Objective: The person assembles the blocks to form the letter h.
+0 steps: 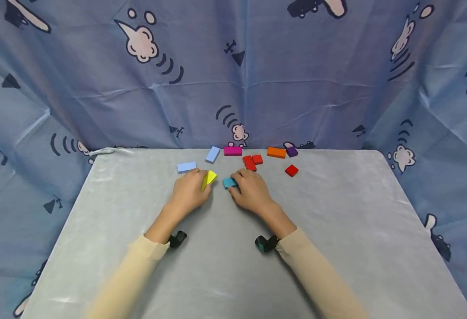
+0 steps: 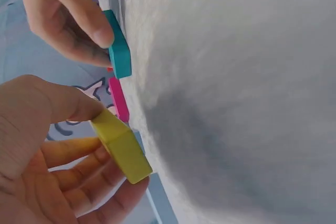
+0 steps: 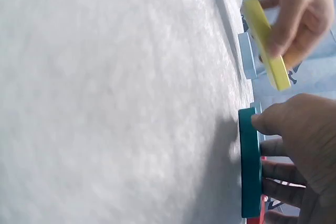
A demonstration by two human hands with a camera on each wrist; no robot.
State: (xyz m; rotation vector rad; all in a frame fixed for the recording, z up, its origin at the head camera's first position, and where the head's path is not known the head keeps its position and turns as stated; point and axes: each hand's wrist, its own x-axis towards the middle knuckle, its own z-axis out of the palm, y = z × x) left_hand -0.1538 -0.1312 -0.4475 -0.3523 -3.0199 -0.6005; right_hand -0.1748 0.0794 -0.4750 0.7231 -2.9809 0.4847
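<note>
My left hand [image 1: 188,191] pinches a yellow rectangular block [image 1: 209,179] between thumb and fingers. In the left wrist view that yellow block [image 2: 125,151] is tilted. My right hand [image 1: 252,191] holds a teal rectangular block [image 1: 229,182], with its thumb on the near side and fingers on the far side. The right wrist view shows the teal block [image 3: 251,166] lengthwise, low over or on the table; which of the two I cannot tell. A small gap separates the two blocks, near the middle of the table's far part.
Beyond the hands lie light blue blocks [image 1: 187,167], a magenta block [image 1: 233,151], red blocks [image 1: 249,163], an orange block [image 1: 276,152] and a purple block [image 1: 292,151]. Another red block [image 1: 291,170] lies farther right. A patterned blue curtain [image 1: 201,62] borders the grey table [image 1: 225,274].
</note>
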